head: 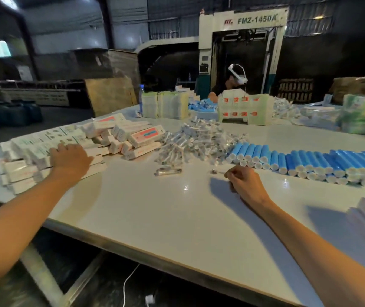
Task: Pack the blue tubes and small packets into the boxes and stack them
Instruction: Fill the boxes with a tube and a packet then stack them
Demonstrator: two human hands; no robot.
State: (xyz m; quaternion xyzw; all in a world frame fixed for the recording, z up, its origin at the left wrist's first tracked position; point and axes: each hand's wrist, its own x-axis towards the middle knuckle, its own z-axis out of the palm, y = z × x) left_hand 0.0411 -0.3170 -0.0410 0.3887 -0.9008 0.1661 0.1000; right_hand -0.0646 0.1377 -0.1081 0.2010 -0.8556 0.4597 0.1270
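right hand (245,182) curled, fingertips at right end of a loose small packet (216,171) lying left-right on table (155,218); pinch or mere touch, cannot tell. blue tubes (310,161) just beyond, far-right. left hand (71,159) flat on boxes (22,171), well left.

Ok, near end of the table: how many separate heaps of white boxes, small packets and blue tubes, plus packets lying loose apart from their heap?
White box pile: 1
Small packet heap: 1
Blue tube row: 1
Loose packets: 2
Total: 5
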